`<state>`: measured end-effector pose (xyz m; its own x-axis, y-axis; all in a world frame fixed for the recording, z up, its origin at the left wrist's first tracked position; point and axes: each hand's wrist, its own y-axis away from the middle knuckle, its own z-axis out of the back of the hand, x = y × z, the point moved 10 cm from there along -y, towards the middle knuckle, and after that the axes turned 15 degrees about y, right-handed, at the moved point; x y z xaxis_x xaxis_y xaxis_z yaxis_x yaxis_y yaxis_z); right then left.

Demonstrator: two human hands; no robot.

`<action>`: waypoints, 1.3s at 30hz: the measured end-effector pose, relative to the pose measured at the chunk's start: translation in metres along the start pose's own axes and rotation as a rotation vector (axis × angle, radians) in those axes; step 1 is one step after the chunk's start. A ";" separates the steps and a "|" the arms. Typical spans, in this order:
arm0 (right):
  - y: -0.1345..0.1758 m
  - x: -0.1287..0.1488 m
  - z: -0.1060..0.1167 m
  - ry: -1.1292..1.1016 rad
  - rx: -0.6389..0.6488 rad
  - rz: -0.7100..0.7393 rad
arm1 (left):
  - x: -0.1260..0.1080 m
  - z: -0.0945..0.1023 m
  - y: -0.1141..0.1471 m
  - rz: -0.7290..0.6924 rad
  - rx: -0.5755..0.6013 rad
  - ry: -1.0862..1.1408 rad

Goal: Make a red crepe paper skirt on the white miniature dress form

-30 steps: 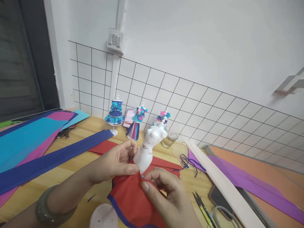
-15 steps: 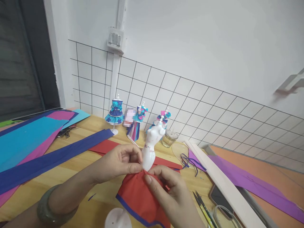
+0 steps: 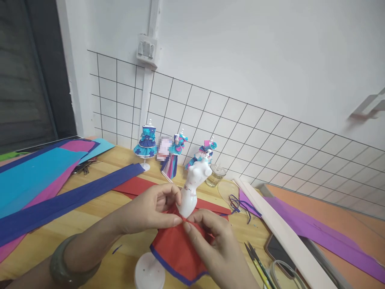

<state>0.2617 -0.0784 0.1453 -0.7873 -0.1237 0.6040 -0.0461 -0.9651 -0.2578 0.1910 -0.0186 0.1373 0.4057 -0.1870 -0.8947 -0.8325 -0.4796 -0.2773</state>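
Observation:
A small white mannequin (image 3: pixel 189 196) leans to the right in front of me, its round white base (image 3: pixel 149 273) showing below. Around its lower body hangs a red skirt (image 3: pixel 177 249) with a blue band along the hem. My left hand (image 3: pixel 162 206) pinches the skirt's gathered top edge at the left of the mannequin's hip. From the right, my right hand (image 3: pixel 213 245) grips the same edge between thumb and fingers, close to the left thumb. The cloth between the fingertips is partly hidden.
Three dressed miniature mannequins, one in a blue dress (image 3: pixel 147 142), stand by the wire grid. A glass jar (image 3: pixel 215 176) is behind my mannequin. Scissors (image 3: pixel 258 263) and a phone (image 3: pixel 278 251) lie at right. Coloured sheets (image 3: pixel 39 172) and a blue strip (image 3: pixel 75 196) spread over the left.
The mannequin has tilted slightly further right and its base shows more. My left thumb has shifted a little lower along the skirt's top edge, and the hem has swung slightly.

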 end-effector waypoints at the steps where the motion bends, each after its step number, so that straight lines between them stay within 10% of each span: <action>1: 0.000 0.000 0.000 0.003 0.003 0.001 | 0.001 0.000 0.000 0.004 0.000 -0.015; 39: -0.003 -0.002 0.008 -0.138 -0.054 -0.041 | -0.002 0.003 0.000 -0.035 -0.071 -0.076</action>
<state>0.2688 -0.0771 0.1507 -0.6923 -0.1186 0.7117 -0.1126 -0.9565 -0.2690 0.1888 -0.0160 0.1379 0.4020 -0.1045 -0.9096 -0.7886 -0.5444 -0.2860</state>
